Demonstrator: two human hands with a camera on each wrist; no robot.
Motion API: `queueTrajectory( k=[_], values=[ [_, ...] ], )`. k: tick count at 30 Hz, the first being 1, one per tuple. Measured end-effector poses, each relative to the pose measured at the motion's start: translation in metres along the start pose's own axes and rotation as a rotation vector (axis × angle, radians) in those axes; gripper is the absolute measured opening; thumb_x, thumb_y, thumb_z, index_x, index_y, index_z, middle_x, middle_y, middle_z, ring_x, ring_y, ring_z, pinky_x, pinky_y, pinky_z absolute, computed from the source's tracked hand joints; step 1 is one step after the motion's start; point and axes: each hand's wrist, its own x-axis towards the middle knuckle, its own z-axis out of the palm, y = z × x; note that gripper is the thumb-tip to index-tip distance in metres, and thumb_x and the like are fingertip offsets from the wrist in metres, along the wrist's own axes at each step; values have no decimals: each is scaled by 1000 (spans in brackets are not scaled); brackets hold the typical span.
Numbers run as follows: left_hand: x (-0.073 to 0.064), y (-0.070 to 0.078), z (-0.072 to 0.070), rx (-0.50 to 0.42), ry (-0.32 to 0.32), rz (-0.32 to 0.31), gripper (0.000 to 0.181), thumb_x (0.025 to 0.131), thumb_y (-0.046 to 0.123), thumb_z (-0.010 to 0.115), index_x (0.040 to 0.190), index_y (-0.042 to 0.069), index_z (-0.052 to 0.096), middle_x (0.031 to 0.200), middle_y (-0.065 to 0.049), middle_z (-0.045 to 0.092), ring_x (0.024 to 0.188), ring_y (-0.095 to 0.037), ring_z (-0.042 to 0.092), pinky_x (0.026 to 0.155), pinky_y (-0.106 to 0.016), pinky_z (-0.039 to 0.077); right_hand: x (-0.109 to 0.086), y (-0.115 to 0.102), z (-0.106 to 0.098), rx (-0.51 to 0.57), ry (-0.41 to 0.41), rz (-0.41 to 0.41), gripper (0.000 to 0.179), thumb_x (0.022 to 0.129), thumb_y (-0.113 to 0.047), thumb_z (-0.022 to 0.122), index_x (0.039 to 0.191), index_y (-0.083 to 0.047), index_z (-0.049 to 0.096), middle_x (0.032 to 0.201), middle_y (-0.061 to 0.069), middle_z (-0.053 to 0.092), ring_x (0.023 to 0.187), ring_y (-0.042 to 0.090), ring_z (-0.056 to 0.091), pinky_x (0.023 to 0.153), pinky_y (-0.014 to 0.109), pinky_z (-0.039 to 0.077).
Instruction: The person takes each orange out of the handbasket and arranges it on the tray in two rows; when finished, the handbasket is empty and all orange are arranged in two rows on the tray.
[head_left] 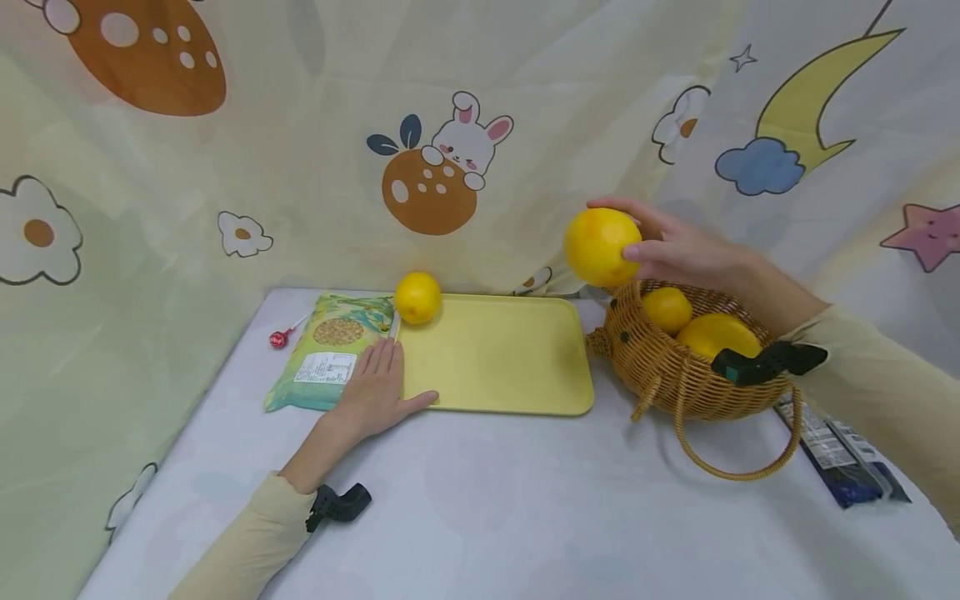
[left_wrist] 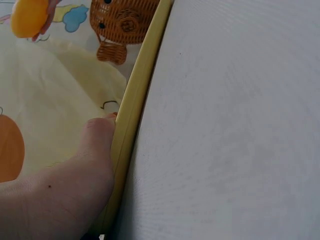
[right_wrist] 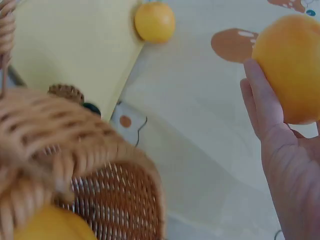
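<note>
My right hand [head_left: 686,248] holds an orange [head_left: 602,247] up above the far rim of the wicker basket [head_left: 648,354], fingers and thumb spread round its side. In the right wrist view the orange [right_wrist: 292,70] sits against the fingers, clear of the basket. Another orange [head_left: 417,297] rests at the far left corner of the yellow tray [head_left: 495,354]. Flat and with straight fingers, my left hand [head_left: 378,387] lies at the tray's left edge, fingertips by the green snack bag [head_left: 330,350]. Its thumb reaches over the tray's near rim.
Inside the basket are a small yellow fruit [head_left: 667,310] and a larger yellow fruit [head_left: 718,335]; its handle [head_left: 738,475] droops onto the table. A red lollipop [head_left: 280,338] lies left of the bag. Dark blue packets [head_left: 843,458] lie right of the basket. A printed curtain stands behind.
</note>
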Motion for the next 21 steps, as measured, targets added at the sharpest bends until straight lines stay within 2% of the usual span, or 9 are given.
queueTrajectory(
  k=[3,7,12,15,21],
  values=[
    [0,0,1,9,9,4,112,87,75,43,151,-11,11,160,-28,10,151,-40,6,124,-52,6,9,0,5,61,1,-8,60,102,-12,43,154,-26,17,144,2,36,114,19,56,91,34,56],
    [0,0,1,3,11,6,112,87,75,43,151,-11,12,160,-29,11,151,-40,7,124,-53,6,20,1,10,61,13,7,58,102,-16,44,153,-28,18,145,2,33,117,19,54,91,35,56],
    [0,1,0,6,10,3,111,87,74,44,151,-11,12,160,-28,10,151,-40,6,124,-53,6,38,1,18,141,18,-48,58,101,-12,41,153,-30,20,147,2,27,121,20,49,95,33,54],
    [1,1,-1,8,13,8,111,87,74,43,151,-11,12,160,-28,11,151,-40,6,124,-52,6,49,-2,23,207,54,-65,56,100,-12,43,150,-30,25,146,2,27,121,21,48,94,33,55],
    [0,1,-1,11,3,2,111,87,75,43,151,-10,11,160,-28,11,151,-39,7,124,-52,6,76,-8,38,310,148,-89,58,97,-18,56,147,-28,29,142,2,32,119,27,47,90,36,57]
  ],
)
